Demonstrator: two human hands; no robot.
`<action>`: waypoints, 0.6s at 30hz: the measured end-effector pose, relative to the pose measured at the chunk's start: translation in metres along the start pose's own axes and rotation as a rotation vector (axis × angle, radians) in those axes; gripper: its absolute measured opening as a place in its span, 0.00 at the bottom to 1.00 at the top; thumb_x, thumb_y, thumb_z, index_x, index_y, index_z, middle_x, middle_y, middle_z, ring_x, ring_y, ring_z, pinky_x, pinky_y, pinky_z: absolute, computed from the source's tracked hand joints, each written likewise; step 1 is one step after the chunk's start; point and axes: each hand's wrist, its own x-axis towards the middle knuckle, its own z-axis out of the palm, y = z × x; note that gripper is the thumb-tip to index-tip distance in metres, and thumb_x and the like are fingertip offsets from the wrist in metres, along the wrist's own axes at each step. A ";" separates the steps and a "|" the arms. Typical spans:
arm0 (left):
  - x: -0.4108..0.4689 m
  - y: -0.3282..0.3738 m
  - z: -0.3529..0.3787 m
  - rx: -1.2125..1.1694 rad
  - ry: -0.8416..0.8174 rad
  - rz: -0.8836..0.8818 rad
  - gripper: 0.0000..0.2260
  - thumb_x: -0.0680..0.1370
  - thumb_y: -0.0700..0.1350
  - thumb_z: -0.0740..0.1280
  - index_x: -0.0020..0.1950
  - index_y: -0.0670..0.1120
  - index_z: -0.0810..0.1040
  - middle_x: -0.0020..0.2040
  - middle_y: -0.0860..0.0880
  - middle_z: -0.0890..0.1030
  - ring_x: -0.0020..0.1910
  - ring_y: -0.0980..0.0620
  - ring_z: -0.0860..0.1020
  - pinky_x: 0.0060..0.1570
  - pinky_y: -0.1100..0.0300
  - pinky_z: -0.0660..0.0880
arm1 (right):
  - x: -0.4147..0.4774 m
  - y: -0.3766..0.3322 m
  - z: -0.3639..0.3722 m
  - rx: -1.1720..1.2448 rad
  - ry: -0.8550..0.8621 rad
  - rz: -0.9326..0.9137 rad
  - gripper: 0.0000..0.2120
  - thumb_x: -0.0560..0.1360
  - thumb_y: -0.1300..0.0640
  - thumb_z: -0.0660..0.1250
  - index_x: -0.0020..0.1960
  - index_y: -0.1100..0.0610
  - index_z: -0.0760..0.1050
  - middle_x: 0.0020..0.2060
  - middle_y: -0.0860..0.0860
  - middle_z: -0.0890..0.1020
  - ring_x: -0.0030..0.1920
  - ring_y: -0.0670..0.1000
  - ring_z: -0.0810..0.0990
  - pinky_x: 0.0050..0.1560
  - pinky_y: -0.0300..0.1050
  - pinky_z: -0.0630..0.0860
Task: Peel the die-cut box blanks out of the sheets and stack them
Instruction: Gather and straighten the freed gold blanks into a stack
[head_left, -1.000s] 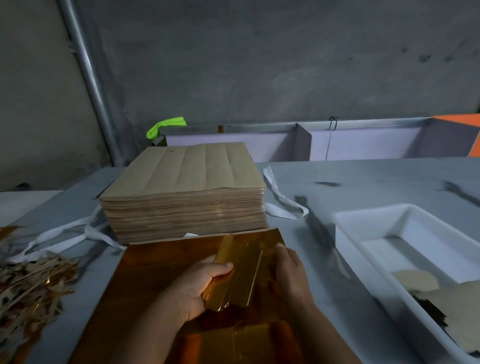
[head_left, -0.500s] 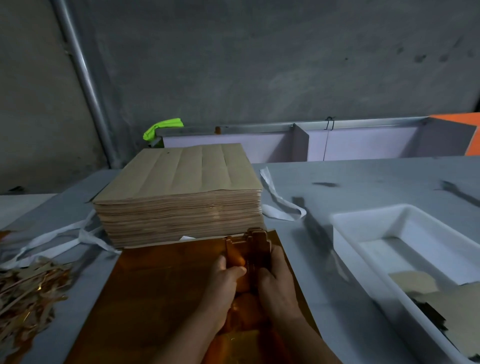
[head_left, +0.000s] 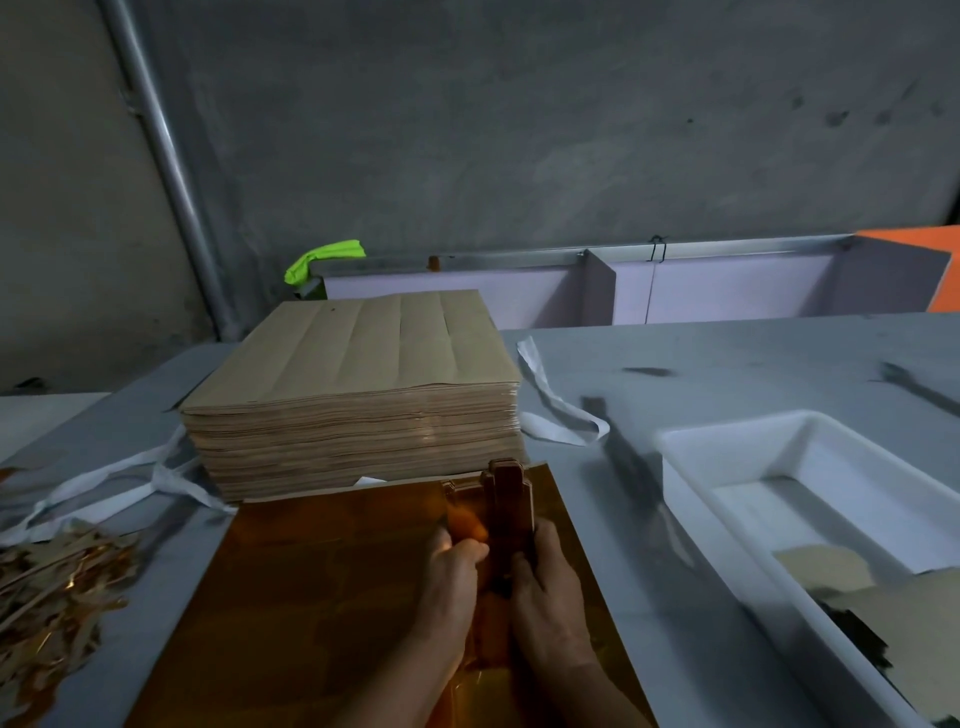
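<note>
Gold blanks (head_left: 508, 501) upright on gold sheet (head_left: 322, 597); kraft sheet stack (head_left: 358, 405) behind

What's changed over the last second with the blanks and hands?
The bundle of blanks turned from tilted, face showing, to standing on edge on the gold sheet, farther from the person. The left hand kept hold; the right hand now grips its other side. The sheet stack, white tray and scrap pile stayed put.
</note>
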 end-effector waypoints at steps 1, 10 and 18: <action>-0.001 0.000 0.001 0.001 0.001 0.000 0.11 0.78 0.42 0.63 0.61 0.45 0.72 0.51 0.42 0.80 0.48 0.45 0.78 0.39 0.56 0.72 | 0.001 0.000 0.000 -0.005 0.007 0.002 0.14 0.84 0.61 0.54 0.59 0.43 0.70 0.48 0.43 0.82 0.49 0.42 0.81 0.49 0.37 0.78; -0.001 0.006 -0.002 0.057 -0.016 0.064 0.10 0.77 0.41 0.66 0.57 0.49 0.75 0.52 0.45 0.80 0.51 0.47 0.79 0.47 0.52 0.74 | 0.002 0.001 -0.005 0.111 0.041 0.084 0.10 0.83 0.62 0.57 0.52 0.51 0.74 0.44 0.49 0.81 0.46 0.46 0.80 0.42 0.36 0.75; -0.004 0.014 0.001 0.082 -0.035 0.087 0.04 0.77 0.38 0.64 0.50 0.45 0.77 0.47 0.40 0.81 0.46 0.44 0.80 0.41 0.55 0.74 | 0.004 0.002 -0.007 0.194 0.045 0.110 0.09 0.82 0.62 0.57 0.51 0.52 0.75 0.44 0.52 0.81 0.47 0.50 0.80 0.42 0.38 0.74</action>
